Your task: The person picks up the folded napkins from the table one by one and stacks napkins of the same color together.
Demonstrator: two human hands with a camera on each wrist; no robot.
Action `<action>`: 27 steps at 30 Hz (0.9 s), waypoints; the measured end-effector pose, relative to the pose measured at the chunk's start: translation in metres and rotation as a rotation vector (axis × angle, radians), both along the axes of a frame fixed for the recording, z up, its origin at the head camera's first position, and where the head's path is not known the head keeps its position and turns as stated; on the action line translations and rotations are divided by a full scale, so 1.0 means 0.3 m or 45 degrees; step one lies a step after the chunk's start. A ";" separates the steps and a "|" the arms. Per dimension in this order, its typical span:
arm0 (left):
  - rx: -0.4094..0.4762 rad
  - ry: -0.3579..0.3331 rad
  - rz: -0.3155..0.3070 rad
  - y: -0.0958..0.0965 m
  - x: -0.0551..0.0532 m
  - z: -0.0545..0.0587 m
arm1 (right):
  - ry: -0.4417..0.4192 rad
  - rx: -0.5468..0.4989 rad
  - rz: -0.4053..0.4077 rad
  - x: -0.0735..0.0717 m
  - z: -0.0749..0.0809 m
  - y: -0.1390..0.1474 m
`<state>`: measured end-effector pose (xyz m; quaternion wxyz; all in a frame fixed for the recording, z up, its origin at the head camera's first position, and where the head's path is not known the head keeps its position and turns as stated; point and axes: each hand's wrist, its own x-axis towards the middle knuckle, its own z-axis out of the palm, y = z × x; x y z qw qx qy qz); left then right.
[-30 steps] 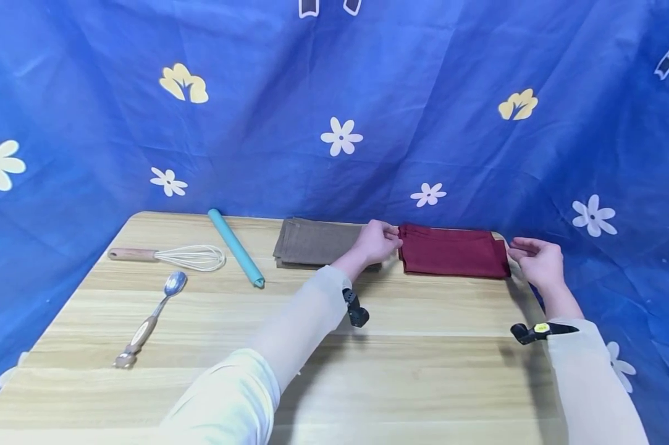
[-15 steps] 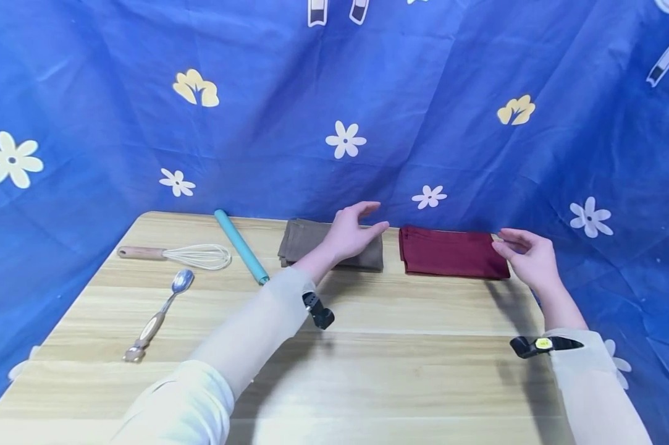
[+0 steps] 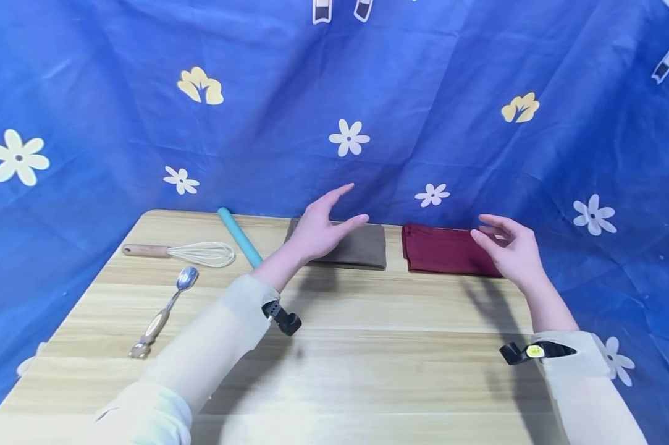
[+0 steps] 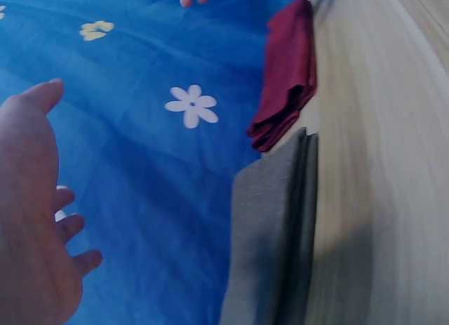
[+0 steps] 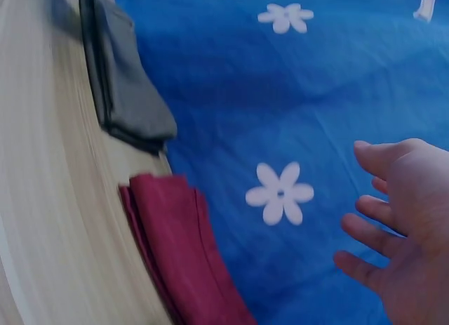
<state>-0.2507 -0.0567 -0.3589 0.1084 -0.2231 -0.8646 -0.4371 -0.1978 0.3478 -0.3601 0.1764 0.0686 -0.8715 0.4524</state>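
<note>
A folded grey-brown cloth lies at the back of the table, with a folded dark red cloth to its right. My left hand hovers over the grey-brown cloth, thumb and fingers spread apart, holding nothing. Above the right end of the red cloth is my right hand, its fingers loosely bent and nothing in its grasp. Both wrist views show the hand raised away from the cloths: the left hand beside the grey-brown one, the right hand beside the red one.
On the left of the wooden table lie a whisk with a wooden handle, a metal spoon and a teal rod, partly behind the left forearm. A blue flowered curtain hangs directly behind the table.
My left hand has moved left and up from between the cloths, its fingers spreading. My right hand has shifted left from beside the red cloth to over its right end. The cloths stay put.
</note>
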 end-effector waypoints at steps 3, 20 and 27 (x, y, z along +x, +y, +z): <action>0.005 0.020 0.007 -0.031 0.009 0.017 | 0.019 -0.016 0.042 0.005 0.017 -0.036; -0.356 0.207 0.058 -0.212 0.105 0.108 | 0.125 0.289 0.206 0.039 0.075 -0.201; -0.536 0.245 0.100 -0.275 0.124 0.105 | 0.081 0.499 0.190 0.041 0.071 -0.259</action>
